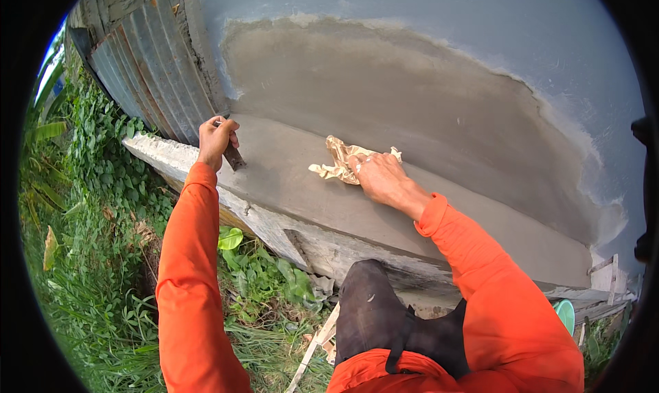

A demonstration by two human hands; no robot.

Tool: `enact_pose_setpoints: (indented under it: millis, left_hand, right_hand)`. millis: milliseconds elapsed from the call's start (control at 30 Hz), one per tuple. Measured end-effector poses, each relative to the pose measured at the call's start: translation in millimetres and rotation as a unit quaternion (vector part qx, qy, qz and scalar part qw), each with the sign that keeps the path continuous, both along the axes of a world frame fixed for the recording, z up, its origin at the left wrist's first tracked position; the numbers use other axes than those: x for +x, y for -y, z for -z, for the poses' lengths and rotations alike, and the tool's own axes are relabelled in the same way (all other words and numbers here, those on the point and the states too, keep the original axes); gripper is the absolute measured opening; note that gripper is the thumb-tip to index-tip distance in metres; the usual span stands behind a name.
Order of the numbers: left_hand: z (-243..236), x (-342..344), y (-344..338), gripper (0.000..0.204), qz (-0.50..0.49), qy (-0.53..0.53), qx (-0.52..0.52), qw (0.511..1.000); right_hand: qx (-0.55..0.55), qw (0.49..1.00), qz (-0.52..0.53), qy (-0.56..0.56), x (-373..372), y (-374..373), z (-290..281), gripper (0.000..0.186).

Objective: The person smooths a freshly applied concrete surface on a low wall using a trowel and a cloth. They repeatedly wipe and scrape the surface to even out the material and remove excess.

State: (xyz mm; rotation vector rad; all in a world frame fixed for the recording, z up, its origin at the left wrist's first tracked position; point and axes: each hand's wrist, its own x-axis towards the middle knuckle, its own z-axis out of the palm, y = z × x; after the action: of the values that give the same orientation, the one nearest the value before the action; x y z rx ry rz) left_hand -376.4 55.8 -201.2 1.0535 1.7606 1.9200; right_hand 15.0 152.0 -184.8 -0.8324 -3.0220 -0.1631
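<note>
My left hand (215,139) is closed around a narrow, dark, flat-bladed tool (235,158). Its lower end meets the left part of the smooth grey cement ledge (295,153), close to the ledge's outer edge. Most of the handle is hidden in the fist. Further right, my right hand (384,179) grips a crumpled sheet of light brown paper (338,165) and presses it against the ledge near the wall. Behind the ledge, a broad patch of darker, damp-looking cement (371,84) covers the lower blue-grey wall (480,15).
Rusty corrugated metal sheeting (147,67) stands at the far left, beside a rough concrete edge (165,153). Vines and grass (103,290) grow below the ledge. A thin wooden strip (312,348) lies near my leg (374,304). A green round object (565,315) sits at lower right.
</note>
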Motion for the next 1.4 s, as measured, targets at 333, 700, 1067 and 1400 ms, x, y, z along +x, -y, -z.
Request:
enact_pose_setpoints:
  millis: [333,700,1067,1400]
  left_hand:
    - [3.1,-4.1,-2.0,0.012,-0.005,0.008,-0.01,1.0]
    - [4.1,-5.8,-2.8,0.014,-0.008,0.013,-0.011,1.0]
    - [7.3,-9.0,-4.4,0.016,0.0,0.016,-0.01,1.0]
    - [4.5,-2.2,-3.2,0.013,-0.023,0.018,0.001,1.0]
  right_hand:
    - [0.023,0.998,-0.014,-0.054,98.3,-0.2,-8.6,0.027]
    - [0.048,0.983,-0.017,-0.174,164.5,33.5,2.7,0.032]
    - [-0.02,0.98,0.058,-0.189,214.4,63.6,21.9,0.028]
    - [-0.055,0.976,-0.083,-0.195,127.6,98.0,69.5,0.034]
